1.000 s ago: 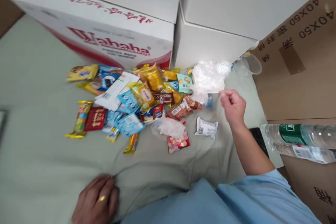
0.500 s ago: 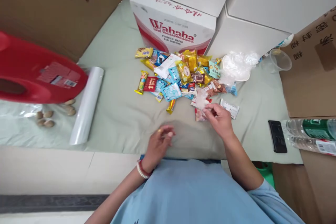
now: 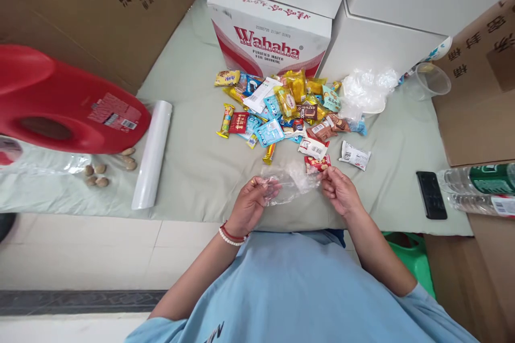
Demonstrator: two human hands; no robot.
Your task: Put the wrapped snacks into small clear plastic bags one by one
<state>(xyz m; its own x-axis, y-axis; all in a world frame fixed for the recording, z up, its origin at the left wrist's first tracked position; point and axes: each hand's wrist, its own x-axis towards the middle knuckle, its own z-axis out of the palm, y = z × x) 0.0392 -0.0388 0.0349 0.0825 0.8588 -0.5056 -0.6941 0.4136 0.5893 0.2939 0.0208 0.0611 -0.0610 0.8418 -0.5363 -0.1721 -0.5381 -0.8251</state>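
A clear, crinkled plastic bag [image 3: 288, 185] stretches between my two hands above the front of the cloth-covered table. My left hand [image 3: 251, 201] pinches one side of it, and my right hand [image 3: 340, 190] grips the opposite side. Just beyond the bag, a red snack packet [image 3: 317, 164] and a white-and-red packet [image 3: 313, 148] lie near my right fingers. Behind them spreads a heap of wrapped snacks [image 3: 281, 110] in yellow, blue, brown and red. A white packet [image 3: 354, 156] rests apart on the right. More crumpled clear bags [image 3: 368, 91] sit in a white bowl [image 3: 380, 105].
A Wahaha carton [image 3: 269, 37] stands behind the heap. On the left are a red jug [image 3: 76, 102], a white plastic roll [image 3: 152, 155] and several brown nuts [image 3: 96, 176]. On the right lie a phone [image 3: 432, 195], water bottles [image 3: 478, 179] and a clear cup [image 3: 428, 81].
My right hand has drawn the bunched clear bag back from the snacks. My left hand has come up and taken hold of its other side, and the bag is now spread out.
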